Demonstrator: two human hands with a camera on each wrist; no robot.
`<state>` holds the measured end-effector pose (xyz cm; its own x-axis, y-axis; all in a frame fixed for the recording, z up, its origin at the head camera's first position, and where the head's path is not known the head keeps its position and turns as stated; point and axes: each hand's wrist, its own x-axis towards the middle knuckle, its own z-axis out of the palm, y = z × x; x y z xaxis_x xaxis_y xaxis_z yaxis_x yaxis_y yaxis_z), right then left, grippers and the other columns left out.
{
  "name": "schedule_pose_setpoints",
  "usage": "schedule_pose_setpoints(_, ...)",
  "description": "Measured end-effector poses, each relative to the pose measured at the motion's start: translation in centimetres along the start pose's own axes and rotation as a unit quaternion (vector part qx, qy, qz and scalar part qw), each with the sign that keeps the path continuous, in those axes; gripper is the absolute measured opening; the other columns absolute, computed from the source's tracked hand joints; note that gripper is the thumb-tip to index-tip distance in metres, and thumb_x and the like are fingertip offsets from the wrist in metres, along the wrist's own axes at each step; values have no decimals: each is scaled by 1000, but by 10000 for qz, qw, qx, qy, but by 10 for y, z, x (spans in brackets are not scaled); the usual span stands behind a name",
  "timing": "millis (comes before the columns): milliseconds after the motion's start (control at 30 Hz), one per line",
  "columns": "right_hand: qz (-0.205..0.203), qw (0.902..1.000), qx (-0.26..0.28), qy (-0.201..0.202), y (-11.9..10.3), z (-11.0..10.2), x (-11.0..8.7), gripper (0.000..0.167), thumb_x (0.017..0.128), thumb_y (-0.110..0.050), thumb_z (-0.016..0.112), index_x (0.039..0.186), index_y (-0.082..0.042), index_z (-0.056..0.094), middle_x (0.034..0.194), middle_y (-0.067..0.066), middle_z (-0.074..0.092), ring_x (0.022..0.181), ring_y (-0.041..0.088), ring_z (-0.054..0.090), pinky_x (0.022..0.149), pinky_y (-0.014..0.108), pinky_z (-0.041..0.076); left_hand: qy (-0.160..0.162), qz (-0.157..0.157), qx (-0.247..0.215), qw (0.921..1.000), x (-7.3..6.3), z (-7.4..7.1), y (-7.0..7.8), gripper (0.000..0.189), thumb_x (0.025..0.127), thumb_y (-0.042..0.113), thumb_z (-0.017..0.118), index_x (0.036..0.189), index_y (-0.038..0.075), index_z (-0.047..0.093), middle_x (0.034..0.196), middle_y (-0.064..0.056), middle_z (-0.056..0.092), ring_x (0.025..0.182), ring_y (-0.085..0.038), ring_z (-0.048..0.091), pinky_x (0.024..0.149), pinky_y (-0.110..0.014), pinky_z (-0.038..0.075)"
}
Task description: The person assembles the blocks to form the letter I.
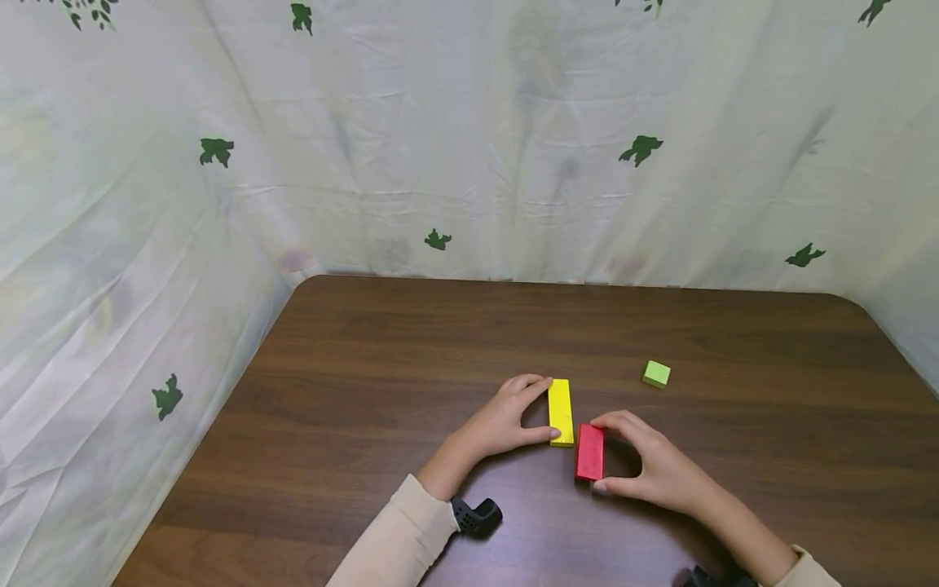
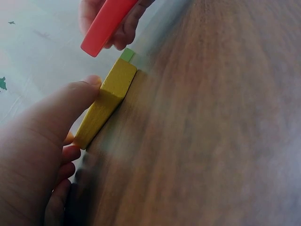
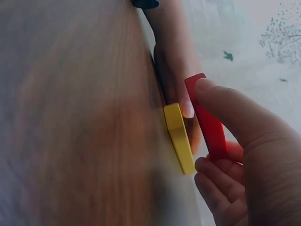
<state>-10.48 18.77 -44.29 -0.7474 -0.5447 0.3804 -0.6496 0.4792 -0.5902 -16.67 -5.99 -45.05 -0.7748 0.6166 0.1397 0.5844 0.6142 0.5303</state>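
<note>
A flat yellow wooden block (image 1: 561, 412) lies lengthwise on the table, its long side pointing away from me. My left hand (image 1: 506, 420) pinches it from the left, thumb at the near end and fingers at the far end. Just to its right, my right hand (image 1: 656, 469) holds a red block (image 1: 590, 452) by its two ends between thumb and fingers. In the right wrist view the red block (image 3: 209, 122) is lifted off the wood, higher than the yellow block (image 3: 178, 134). A gap separates the two blocks.
A small light-green block (image 1: 656, 374) sits farther back, right of the hands. The brown wooden table (image 1: 367, 342) ends at a pale curtain (image 1: 469, 147) with green leaf-like prints. A black wrist device (image 1: 478, 518) is on the left wrist.
</note>
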Motion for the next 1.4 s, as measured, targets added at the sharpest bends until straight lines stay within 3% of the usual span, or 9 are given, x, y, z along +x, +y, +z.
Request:
schedule_pose_setpoints(800, -366, 9976, 366, -470, -11, 14, 1, 64, 69, -35, 77, 122, -16, 49, 114, -7, 49, 97, 9, 52, 86, 21, 39, 41, 92, 61, 9999, 1, 0, -1, 71, 79, 45, 63, 135, 8, 40, 130, -4, 42, 120, -18, 35, 98, -31, 31)
schedule_pose_setpoints(1400, -131, 9976, -145, -668, -19, 20, -1, 59, 69, -42, 75, 119, -20, 52, 115, -10, 42, 101, 9, 47, 83, 29, 43, -49, -16, -6, 10000, 0, 0, -1, 72, 80, 46, 62, 137, 10, 38, 132, -3, 40, 121, -17, 33, 97, -32, 32)
